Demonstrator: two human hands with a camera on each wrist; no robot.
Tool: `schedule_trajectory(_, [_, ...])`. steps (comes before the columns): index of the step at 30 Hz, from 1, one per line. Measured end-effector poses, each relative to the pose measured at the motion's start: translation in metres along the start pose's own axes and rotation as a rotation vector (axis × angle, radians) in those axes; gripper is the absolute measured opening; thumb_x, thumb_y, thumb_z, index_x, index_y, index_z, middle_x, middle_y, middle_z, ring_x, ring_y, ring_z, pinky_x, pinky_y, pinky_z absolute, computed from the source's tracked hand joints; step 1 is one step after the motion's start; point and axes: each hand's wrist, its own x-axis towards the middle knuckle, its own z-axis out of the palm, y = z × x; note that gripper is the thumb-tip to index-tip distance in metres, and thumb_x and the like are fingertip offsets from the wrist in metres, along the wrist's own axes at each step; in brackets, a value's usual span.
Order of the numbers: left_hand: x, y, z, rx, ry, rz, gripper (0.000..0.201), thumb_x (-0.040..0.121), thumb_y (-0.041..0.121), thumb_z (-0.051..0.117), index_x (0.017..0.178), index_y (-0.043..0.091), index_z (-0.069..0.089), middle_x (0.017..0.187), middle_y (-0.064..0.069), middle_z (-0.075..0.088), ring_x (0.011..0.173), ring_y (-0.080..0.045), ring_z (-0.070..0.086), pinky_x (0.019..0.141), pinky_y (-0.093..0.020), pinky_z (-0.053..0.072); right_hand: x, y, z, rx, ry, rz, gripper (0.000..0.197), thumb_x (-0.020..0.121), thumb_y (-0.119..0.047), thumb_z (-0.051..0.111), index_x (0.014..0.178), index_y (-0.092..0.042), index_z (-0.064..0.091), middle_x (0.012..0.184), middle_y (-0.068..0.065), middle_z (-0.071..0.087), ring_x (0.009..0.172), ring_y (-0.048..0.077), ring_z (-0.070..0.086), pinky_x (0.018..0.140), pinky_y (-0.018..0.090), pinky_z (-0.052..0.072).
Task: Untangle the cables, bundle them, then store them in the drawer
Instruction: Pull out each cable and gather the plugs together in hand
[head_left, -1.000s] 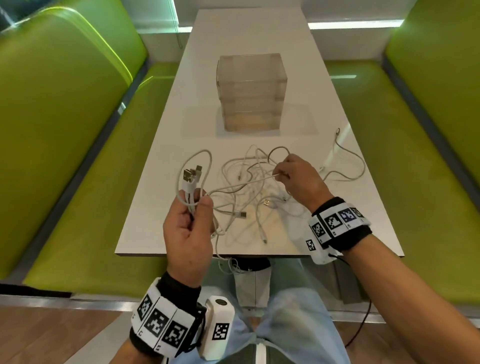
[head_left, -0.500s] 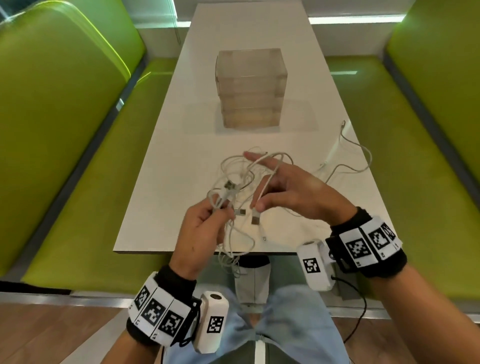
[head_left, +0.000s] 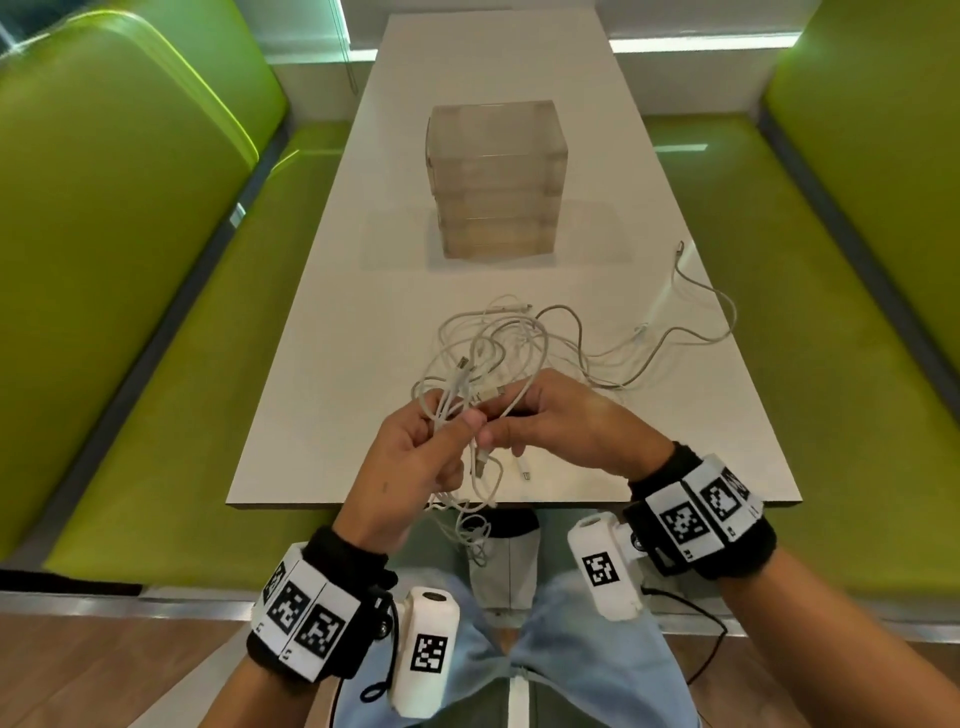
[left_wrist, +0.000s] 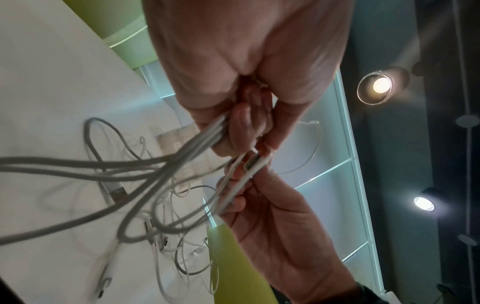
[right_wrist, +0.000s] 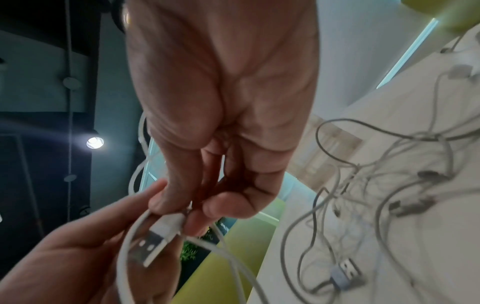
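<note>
The left hand (head_left: 415, 457) and right hand (head_left: 566, 431) meet above the near edge of the white worktop (head_left: 322, 364), both closed on strands of the white cables (head_left: 498, 343). The left hand grips several strands together between curled fingers and thumb; in the left wrist view these strands fan out from the left hand's fingers (left_wrist: 241, 127) toward the worktop. The right hand pinches a cable just behind its USB-A plug (right_wrist: 150, 244), thumb and fingertips pressed together on the white plug housing, the metal end pointing toward the left palm. The rest of the tangle lies on the worktop just beyond the hands, between them and the clear drawer unit (head_left: 496, 179), with one long grey-white cable (head_left: 691, 332) looping out to the right of the tangle, its connector end lying toward the worktop's right edge. A few strands hang off the near worktop edge below the left hand. The drawer unit stands farther along the worktop, well apart from the tangle, its drawers pushed in. Green bench seats (head_left: 156, 415) flank the worktop on both sides
</note>
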Motion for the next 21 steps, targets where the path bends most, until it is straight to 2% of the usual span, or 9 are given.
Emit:
schedule_trajectory(2, [0.0, 0.001, -0.002, 0.038, -0.009, -0.004, 0.017, 0.088, 0.017, 0.06, 0.096, 0.002, 0.062, 0.049, 0.009, 0.043, 0.041, -0.007, 0.027, 0.041, -0.017, 0.027, 0.001, 0.003, 0.007, 0.016, 0.004, -0.001, 0.008, 0.085, -0.007, 0.065, 0.087, -0.013, 0.071, 0.074, 0.004, 0.065, 0.061, -0.001, 0.053, 0.059, 0.019, 0.044])
schedule_trajectory(3, [0.0, 0.002, -0.003, 0.055, 0.002, 0.006, 0.013, 0.087, 0.018, 0.062, 0.093, 0.006, 0.062, 0.049, 0.009, 0.043, 0.041, -0.007, 0.027, 0.042, -0.018, 0.027, 0.001, 0.004, 0.008, 0.018, 0.018, 0.007, 0.005, 0.085, -0.008, 0.065, 0.085, -0.009, 0.07, 0.073, 0.004, 0.064, 0.06, -0.001, 0.052, 0.058, 0.018, 0.044])
schedule_trajectory(5, [0.0, 0.003, -0.008, 0.059, 0.051, 0.047, 0.011, 0.082, 0.018, 0.067, 0.089, 0.014, 0.06, 0.051, 0.006, 0.037, 0.042, -0.009, 0.027, 0.042, -0.02, 0.027, -0.001, 0.005, 0.005, 0.002, 0.054, 0.023, 0.01, 0.086, -0.012, 0.065, 0.085, -0.002, 0.068, 0.072, 0.004, 0.063, 0.06, -0.001, 0.052, 0.058, 0.016, 0.043])
schedule_trajectory(8, [0.001, 0.007, -0.017, -0.063, 0.153, 0.111, 0.016, 0.08, 0.009, 0.063, 0.095, 0.013, 0.058, 0.053, 0.002, 0.023, 0.044, -0.008, 0.022, 0.044, -0.021, 0.025, -0.006, 0.011, -0.003, -0.019, 0.037, 0.059, 0.009, 0.087, -0.015, 0.065, 0.083, -0.009, 0.069, 0.076, 0.006, 0.066, 0.065, 0.002, 0.054, 0.06, 0.017, 0.043])
schedule_trajectory(10, [0.002, 0.012, -0.022, -0.157, 0.215, 0.141, 0.011, 0.083, 0.009, 0.057, 0.094, 0.011, 0.055, 0.052, 0.005, 0.024, 0.044, -0.007, 0.021, 0.043, -0.02, 0.025, -0.01, 0.019, -0.003, -0.096, 0.006, 0.104, 0.008, 0.087, -0.018, 0.066, 0.083, -0.013, 0.07, 0.079, 0.001, 0.068, 0.069, 0.003, 0.056, 0.062, 0.016, 0.044])
schedule_trajectory(12, [0.004, 0.015, -0.024, -0.249, 0.253, 0.138, 0.004, 0.092, 0.013, 0.05, 0.09, 0.01, 0.053, 0.05, 0.009, 0.026, 0.042, -0.005, 0.021, 0.042, -0.019, 0.023, -0.012, 0.028, 0.003, -0.259, -0.041, 0.146, 0.01, 0.085, -0.023, 0.068, 0.088, -0.014, 0.072, 0.085, -0.003, 0.069, 0.077, 0.004, 0.059, 0.071, 0.015, 0.046])
schedule_trajectory(14, [0.004, 0.015, -0.024, -0.29, 0.27, 0.141, 0.017, 0.099, 0.015, 0.041, 0.087, 0.01, 0.052, 0.05, 0.01, 0.026, 0.042, -0.004, 0.021, 0.041, -0.018, 0.022, -0.012, 0.037, 0.014, -0.453, -0.13, 0.153, 0.016, 0.084, -0.026, 0.068, 0.095, -0.015, 0.071, 0.09, -0.003, 0.067, 0.083, 0.007, 0.058, 0.078, 0.022, 0.046])
schedule_trajectory(18, [0.004, 0.016, -0.021, -0.275, 0.303, 0.162, 0.023, 0.101, 0.018, 0.037, 0.083, 0.01, 0.05, 0.049, 0.01, 0.026, 0.042, -0.004, 0.02, 0.041, -0.018, 0.022, -0.015, 0.045, 0.035, -0.681, -0.256, 0.154, 0.018, 0.081, -0.019, 0.069, 0.097, -0.015, 0.064, 0.087, -0.005, 0.054, 0.081, 0.01, 0.049, 0.072, 0.025, 0.041])
schedule_trajectory(21, [0.004, 0.017, -0.024, -0.281, 0.312, 0.172, 0.023, 0.101, 0.018, 0.037, 0.082, 0.011, 0.049, 0.049, 0.011, 0.026, 0.041, -0.003, 0.02, 0.04, -0.018, 0.022, -0.02, 0.048, 0.046, -0.696, -0.379, 0.183, 0.032, 0.079, -0.016, 0.07, 0.11, -0.016, 0.062, 0.094, 0.001, 0.06, 0.084, 0.015, 0.054, 0.077, 0.031, 0.047])
